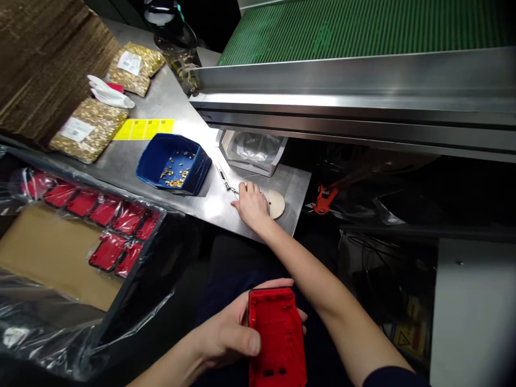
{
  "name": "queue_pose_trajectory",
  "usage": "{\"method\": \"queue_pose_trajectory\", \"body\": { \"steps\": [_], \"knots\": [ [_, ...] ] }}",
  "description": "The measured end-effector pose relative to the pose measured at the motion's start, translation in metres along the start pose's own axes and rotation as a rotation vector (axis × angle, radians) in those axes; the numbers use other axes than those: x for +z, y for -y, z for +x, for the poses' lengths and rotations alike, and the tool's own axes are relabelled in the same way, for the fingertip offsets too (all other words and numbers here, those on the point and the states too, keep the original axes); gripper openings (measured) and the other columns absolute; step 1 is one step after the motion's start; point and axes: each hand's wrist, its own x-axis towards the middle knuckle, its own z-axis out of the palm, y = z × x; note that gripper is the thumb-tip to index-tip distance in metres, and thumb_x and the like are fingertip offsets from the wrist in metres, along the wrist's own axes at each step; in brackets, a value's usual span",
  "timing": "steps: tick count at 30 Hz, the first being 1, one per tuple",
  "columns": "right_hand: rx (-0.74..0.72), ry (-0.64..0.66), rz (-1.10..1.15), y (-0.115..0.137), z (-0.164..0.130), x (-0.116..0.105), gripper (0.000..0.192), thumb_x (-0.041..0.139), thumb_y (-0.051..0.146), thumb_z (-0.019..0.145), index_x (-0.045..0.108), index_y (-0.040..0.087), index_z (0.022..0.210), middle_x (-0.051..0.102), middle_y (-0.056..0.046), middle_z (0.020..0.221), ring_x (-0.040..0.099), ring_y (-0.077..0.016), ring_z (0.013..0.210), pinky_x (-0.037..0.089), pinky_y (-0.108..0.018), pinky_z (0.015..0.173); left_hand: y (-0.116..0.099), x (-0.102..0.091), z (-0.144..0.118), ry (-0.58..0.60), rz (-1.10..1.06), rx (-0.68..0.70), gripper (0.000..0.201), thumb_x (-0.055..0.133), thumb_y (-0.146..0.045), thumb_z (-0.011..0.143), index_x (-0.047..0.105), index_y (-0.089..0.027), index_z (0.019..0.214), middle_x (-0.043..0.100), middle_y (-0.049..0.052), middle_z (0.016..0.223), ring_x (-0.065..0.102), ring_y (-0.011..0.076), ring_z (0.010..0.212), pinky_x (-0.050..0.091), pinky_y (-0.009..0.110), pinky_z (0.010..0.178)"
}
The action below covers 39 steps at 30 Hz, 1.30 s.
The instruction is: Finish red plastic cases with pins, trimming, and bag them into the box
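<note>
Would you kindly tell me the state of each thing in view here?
Left hand: gripping the red plastic housing.
Right hand: resting on the metal table, fingers on thin metal tweezers.
Blue plastic bin: open, a few small brass parts inside.
Clear bags of brass parts: sealed, lying flat.
Cardboard box: open, plastic-lined, partly filled with red housings.
Round wooden disc: lying flat.

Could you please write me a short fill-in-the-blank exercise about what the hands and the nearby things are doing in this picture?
1. The left hand holds a ____ plastic housing.
2. The right hand rests on the metal table beside a round ____ disc.
3. The blue bin holds small ____-coloured parts.

Missing words: red; wooden; gold
</note>
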Motion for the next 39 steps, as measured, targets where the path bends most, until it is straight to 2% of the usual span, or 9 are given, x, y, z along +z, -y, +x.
{"method": "queue_pose_trajectory", "body": {
  "steps": [3, 6, 9, 12, 14, 16, 18, 23, 39],
  "knots": [
    [0.024, 0.025, 0.054, 0.004, -0.009, 0.001, 0.021, 0.060, 0.021, 0.096, 0.060, 0.014, 0.116, 0.064, -0.019, 0.123, 0.059, -0.0313, 0.114, 0.050, -0.044, 0.095, 0.000, -0.004, -0.005, -0.025, -0.022, 0.015, 0.106, 0.097, -0.036, 0.067, 0.040, -0.022, 0.156, 0.060, 0.024, 0.145, 0.056, 0.0428, 0.136, 0.037, 0.061, 0.115],
    [0.057, 0.066, 0.160, -0.011, -0.039, -0.018, 0.020, 0.054, 0.030, 0.100, 0.059, 0.019, 0.116, 0.070, -0.010, 0.106, 0.068, -0.0242, 0.094, 0.055, -0.038, 0.083, 0.000, -0.008, -0.007, -0.042, -0.065, 0.020, 0.102, 0.095, -0.033, 0.069, 0.041, -0.021, 0.155, 0.060, 0.025, 0.145, 0.057, 0.0420, 0.135, 0.035, 0.063, 0.115],
    [0.073, 0.106, 0.378, -0.031, -0.080, -0.056, 0.028, 0.047, 0.044, 0.104, 0.057, 0.023, 0.119, 0.070, -0.001, 0.092, 0.069, -0.0158, 0.078, 0.056, -0.026, 0.069, -0.002, -0.010, -0.006, -0.075, -0.098, 0.012, 0.097, 0.094, -0.031, 0.071, 0.043, -0.020, 0.152, 0.062, 0.024, 0.143, 0.059, 0.0401, 0.133, 0.035, 0.062, 0.116],
    [0.109, 0.088, 0.661, -0.038, -0.126, -0.102, 0.029, 0.057, 0.046, 0.101, 0.065, 0.024, 0.118, 0.070, -0.001, 0.091, 0.067, -0.0155, 0.078, 0.056, -0.026, 0.069, -0.006, -0.008, -0.003, -0.129, -0.111, -0.007, 0.095, 0.094, -0.032, 0.071, 0.044, -0.023, 0.152, 0.064, 0.020, 0.140, 0.062, 0.0370, 0.130, 0.039, 0.057, 0.114],
    [0.108, 0.124, 0.652, -0.031, -0.154, -0.129, 0.022, 0.062, 0.039, 0.099, 0.069, 0.027, 0.117, 0.071, 0.000, 0.094, 0.067, -0.0151, 0.080, 0.055, -0.025, 0.070, -0.008, -0.006, 0.000, -0.133, -0.107, -0.018, 0.093, 0.094, -0.032, 0.072, 0.045, -0.023, 0.150, 0.065, 0.017, 0.136, 0.065, 0.0335, 0.124, 0.044, 0.051, 0.109],
    [0.058, 0.256, 0.568, -0.019, -0.178, -0.145, 0.018, 0.063, 0.030, 0.098, 0.070, 0.029, 0.115, 0.070, 0.002, 0.090, 0.066, -0.0140, 0.075, 0.053, -0.024, 0.066, -0.010, -0.003, 0.003, -0.122, -0.104, -0.001, 0.088, 0.095, -0.031, 0.072, 0.048, -0.023, 0.147, 0.067, 0.013, 0.130, 0.066, 0.0294, 0.119, 0.046, 0.045, 0.106],
    [-0.006, 0.316, 0.460, -0.007, -0.196, -0.148, 0.018, 0.062, 0.024, 0.097, 0.069, 0.028, 0.113, 0.067, 0.002, 0.083, 0.063, -0.0141, 0.070, 0.051, -0.026, 0.061, -0.011, -0.001, 0.007, -0.119, -0.100, 0.013, 0.086, 0.094, -0.030, 0.073, 0.049, -0.023, 0.145, 0.068, 0.010, 0.124, 0.067, 0.0262, 0.116, 0.046, 0.041, 0.104],
    [-0.079, 0.143, 0.297, 0.001, -0.216, -0.129, 0.018, 0.059, 0.021, 0.097, 0.066, 0.023, 0.114, 0.067, 0.000, 0.081, 0.063, -0.0169, 0.067, 0.049, -0.030, 0.056, -0.010, 0.000, 0.010, -0.178, -0.036, -0.038, 0.094, 0.095, -0.029, 0.072, 0.041, -0.024, 0.150, 0.067, 0.009, 0.126, 0.067, 0.0251, 0.113, 0.045, 0.040, 0.103],
    [-0.107, 0.198, 0.250, -0.011, -0.213, -0.131, 0.013, 0.054, 0.022, 0.101, 0.067, 0.022, 0.104, 0.068, 0.000, 0.081, 0.062, -0.0159, 0.065, 0.045, -0.030, 0.058, -0.008, 0.005, 0.017, -0.180, 0.118, -0.061, 0.090, 0.091, -0.025, 0.075, 0.040, -0.025, 0.149, 0.068, 0.009, 0.125, 0.067, 0.0237, 0.110, 0.048, 0.039, 0.099]
  ]
}}
